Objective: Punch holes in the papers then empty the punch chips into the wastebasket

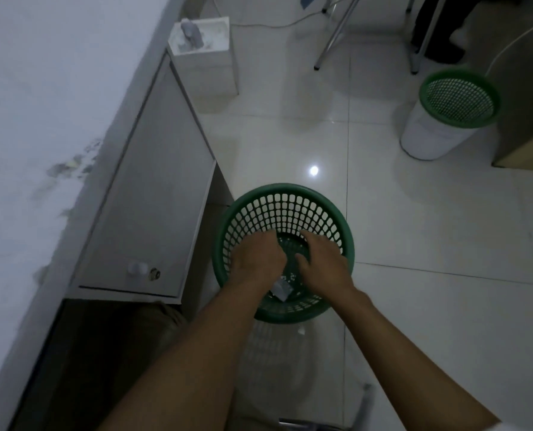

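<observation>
Down over the green wastebasket (285, 194), both hands inside the rim. Left hand (256, 258) curled tight, knuckles up, gripping the punch (281, 288), of which only a small grey end pokes out below the wrist; rest hidden under the hand. Right hand (322, 261) just beside it, fingers (305, 234) loosely bent and spread, holding nothing visible; touching the punch or not, cannot tell. Small white chips (290, 244) scattered on the mesh floor between the 2 hands. Wastebasket standing on the glossy white tiles (414, 228), near the corner of a grey cabinet (153, 197) under the desk (26, 119). Farther right, well apart, 1 more green basket (430, 88) seated on a white bin (423, 141). Papers not in sight.
</observation>
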